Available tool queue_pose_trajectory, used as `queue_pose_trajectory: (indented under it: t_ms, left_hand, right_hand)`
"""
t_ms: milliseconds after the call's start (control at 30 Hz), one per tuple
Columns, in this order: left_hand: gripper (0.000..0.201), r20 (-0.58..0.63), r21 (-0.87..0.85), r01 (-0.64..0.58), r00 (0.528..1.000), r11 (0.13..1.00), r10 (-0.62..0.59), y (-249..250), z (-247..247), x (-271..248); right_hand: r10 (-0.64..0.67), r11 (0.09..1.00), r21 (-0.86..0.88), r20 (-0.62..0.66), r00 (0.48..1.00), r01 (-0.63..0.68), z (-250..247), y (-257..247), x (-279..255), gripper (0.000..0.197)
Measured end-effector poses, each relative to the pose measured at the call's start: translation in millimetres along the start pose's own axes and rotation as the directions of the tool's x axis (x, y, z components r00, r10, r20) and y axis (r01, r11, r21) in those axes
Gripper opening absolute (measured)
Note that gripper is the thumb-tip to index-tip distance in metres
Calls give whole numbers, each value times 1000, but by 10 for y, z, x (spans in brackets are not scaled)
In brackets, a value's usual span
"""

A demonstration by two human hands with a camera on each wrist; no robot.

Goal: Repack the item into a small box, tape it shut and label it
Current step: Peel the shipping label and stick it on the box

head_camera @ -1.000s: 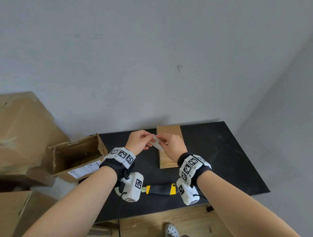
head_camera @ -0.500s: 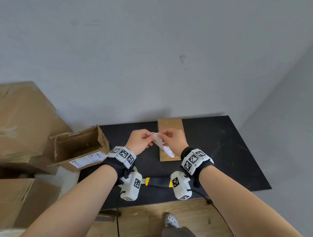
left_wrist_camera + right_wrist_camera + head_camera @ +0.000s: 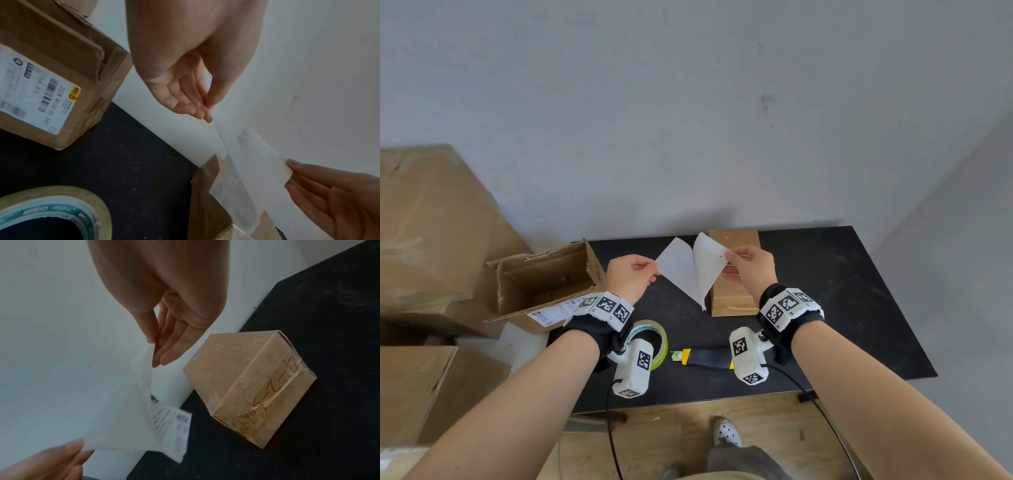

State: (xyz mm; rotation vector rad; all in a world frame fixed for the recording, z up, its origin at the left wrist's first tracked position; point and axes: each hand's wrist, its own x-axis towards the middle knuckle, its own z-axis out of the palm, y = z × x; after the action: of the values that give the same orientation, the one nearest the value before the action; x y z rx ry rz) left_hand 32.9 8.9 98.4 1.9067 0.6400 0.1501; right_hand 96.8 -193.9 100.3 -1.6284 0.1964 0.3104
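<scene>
The left hand (image 3: 631,277) pinches the outer corner of a white backing sheet (image 3: 677,274) between thumb and fingertips, and the right hand (image 3: 751,270) pinches the outer corner of the label (image 3: 708,265) in the same way, so that the two sheets spread apart like an open book and meet only along a lower edge that runs down to a point. Both are held in the air above the black table (image 3: 842,291), just in front of the small box (image 3: 732,298), which lies flat on the table near the wall with clear tape along its seams and orange handwriting on one face. In the right wrist view printed lines and a barcode show on the label's far side, though the print is too blurred to read. A roll of tape (image 3: 654,337) lies on the table under the left wrist, and a box cutter (image 3: 700,356) with a yellow and black handle lies beside it toward the right wrist. An open cardboard box (image 3: 544,284) bearing a printed shipping label stands at the table's left edge, with larger cardboard boxes (image 3: 431,222) stacked beyond it.
</scene>
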Motion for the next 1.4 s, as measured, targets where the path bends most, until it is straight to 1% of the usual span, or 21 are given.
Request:
queue_pose_trajectory:
  t_ms: [133, 200, 300, 433, 533, 633, 767, 833, 933, 967, 1033, 1100, 1167, 1233, 1267, 1333, 1400]
  left_hand:
    - [14, -46, 23, 41, 998, 999, -40, -175, -43, 79]
    - [13, -72, -2, 73, 995, 997, -73, -249, -32, 106]
    - [17, -111, -62, 132, 984, 989, -138, -362, 14, 138]
    - [8, -135, -95, 191, 970, 977, -202, -468, 79, 151]
    - [10, -135, -47, 217, 966, 975, -221, -521, 100, 173]
    - [10, -137, 25, 209, 969, 978, -204, -556, 104, 191]
    - [9, -100, 162, 186, 980, 969, -171, -555, 144, 195]
    - [17, -97, 255, 168, 984, 952, -148, -506, 156, 190]
    - [29, -59, 391, 156, 988, 907, -144, -365, 167, 165]
    - [29, -45, 410, 143, 990, 901, -137, -319, 174, 154]
    - [26, -13, 425, 73, 997, 902, -74, -231, 195, 133]
    - [18, 45, 380, -64, 998, 923, 51, -140, 253, 105]
    - [14, 112, 308, -213, 976, 927, 187, -2, 348, 40]
    - [23, 179, 304, -315, 946, 899, 271, 174, 459, -58]
    - [30, 214, 322, -349, 932, 880, 292, 248, 518, -102]
    - [40, 258, 365, -374, 920, 852, 294, 355, 621, -159]
    - [36, 264, 383, -377, 919, 843, 291, 403, 688, -178]
  right_hand:
    - [27, 1000, 13, -90, 996, -26, -57, 26, 44, 7]
    - [50, 998, 37, -138, 989, -45, -101, 45, 54, 4]
    - [85, 994, 91, -205, 975, -68, -163, 81, 57, 9]
    - [117, 989, 120, -280, 953, -86, -217, 124, 69, 11]
    - [125, 990, 107, -313, 941, -96, -261, 121, 90, 11]
    - [128, 988, 121, -338, 932, -92, -309, 80, 101, 8]
    - [115, 990, 110, -321, 940, -83, -315, 37, 100, 7]
    - [107, 991, 110, -306, 946, -77, -286, 18, 94, 11]
    - [100, 989, 132, -278, 955, -65, -230, -43, 68, 15]
    - [96, 988, 140, -266, 959, -61, -211, -69, 55, 15]
    - [87, 984, 174, -244, 966, -44, -171, -121, 19, 14]
    - [72, 984, 176, -238, 969, -30, -128, -170, -14, 15]
    - [64, 986, 167, -233, 970, -25, -82, -214, -50, 15]
    - [62, 981, 191, -221, 973, -19, -44, -257, -91, 15]
    - [62, 978, 208, -215, 975, -16, -30, -275, -109, 15]
    - [63, 973, 232, -207, 976, -13, -19, -313, -147, 17]
    - [65, 966, 257, -194, 979, -14, -31, -344, -176, 18]
